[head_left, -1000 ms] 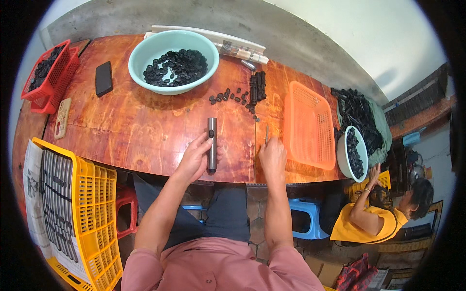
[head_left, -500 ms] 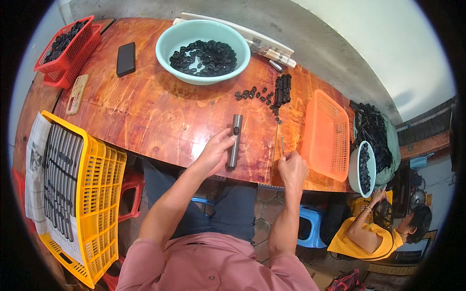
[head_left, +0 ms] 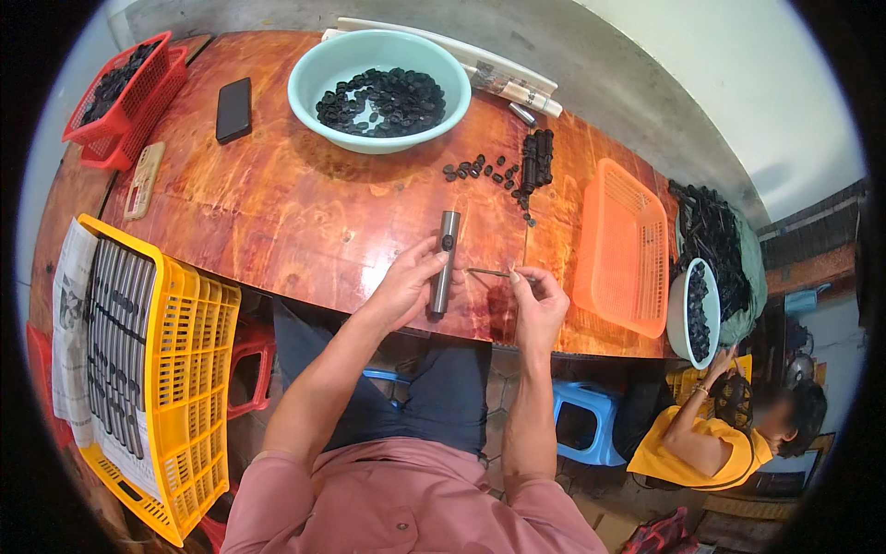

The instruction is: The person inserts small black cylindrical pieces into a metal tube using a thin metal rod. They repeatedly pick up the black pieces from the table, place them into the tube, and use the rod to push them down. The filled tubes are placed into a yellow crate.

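One gray metal tube [head_left: 443, 275] is gripped in the left hand [head_left: 403, 288] over the near edge of the wooden table [head_left: 268, 231], while the right hand [head_left: 542, 310] pinches a thin rod [head_left: 489, 272], just swung sideways from pointing away, bringing its tip near the tube.

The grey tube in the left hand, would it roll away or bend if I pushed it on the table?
The tube might roll, since its sides look round, but the black oval bit on it could stop it. It's probably stiff: it looks like metal and is straight in the left hand. Its smooth shine suggests it may be slippery.
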A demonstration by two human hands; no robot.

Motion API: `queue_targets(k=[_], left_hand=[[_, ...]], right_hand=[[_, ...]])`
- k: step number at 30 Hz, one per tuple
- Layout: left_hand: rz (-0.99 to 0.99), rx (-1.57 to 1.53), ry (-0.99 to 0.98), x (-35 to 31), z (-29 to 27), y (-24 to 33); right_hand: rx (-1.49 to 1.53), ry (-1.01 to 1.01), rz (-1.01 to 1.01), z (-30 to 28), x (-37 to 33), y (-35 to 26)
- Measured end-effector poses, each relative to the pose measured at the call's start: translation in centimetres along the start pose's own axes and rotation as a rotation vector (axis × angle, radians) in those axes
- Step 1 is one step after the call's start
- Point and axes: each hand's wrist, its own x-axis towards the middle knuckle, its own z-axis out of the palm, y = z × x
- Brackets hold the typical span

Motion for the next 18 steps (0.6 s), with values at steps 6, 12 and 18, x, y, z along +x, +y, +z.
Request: queue_targets(k=[6, 12, 18], left_hand=[[0.012, 0.037, -0.012, 0.1, 0.1, 0.0], [0.014, 0.064, -0.016, 0.2, 0.0, -0.1], [0.009, 0.044, -0.016, 0.2, -0.2, -0.2]], right_hand=[[0.307, 0.062, -0.010, 0.7, 0.1, 0.1], [0.270, 0.011, -0.052, 1.6, -0.2, -0.8], [0.112, -0.043, -0.146, 2.2, -0.2, 0.0]])
